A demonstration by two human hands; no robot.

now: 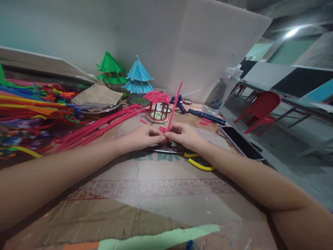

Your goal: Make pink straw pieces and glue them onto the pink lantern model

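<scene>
Both of my hands meet over a shiny metal plate (166, 150) in the middle of the table. A pink pipe cleaner (175, 103) rises upright and slightly tilted from my right hand (183, 134), pinched between thumb and fingers. My left hand (148, 136) pinches a small bent pink pipe cleaner piece (163, 130) where the fingertips come together; its exact shape is partly hidden. Just behind the hands stands a little pavilion model (157, 104) with a pink roof, brown posts and a pale base. Yellow scissor handles (200, 165) show under my right wrist.
Long pink pipe cleaners (104, 125) and a multicoloured heap (31, 104) lie left. Green (111, 69) and blue (137, 78) pavilions stand behind. To the right are a glue gun (179, 104), a blue cutter (206, 117), a water bottle (214, 95) and a phone (241, 142).
</scene>
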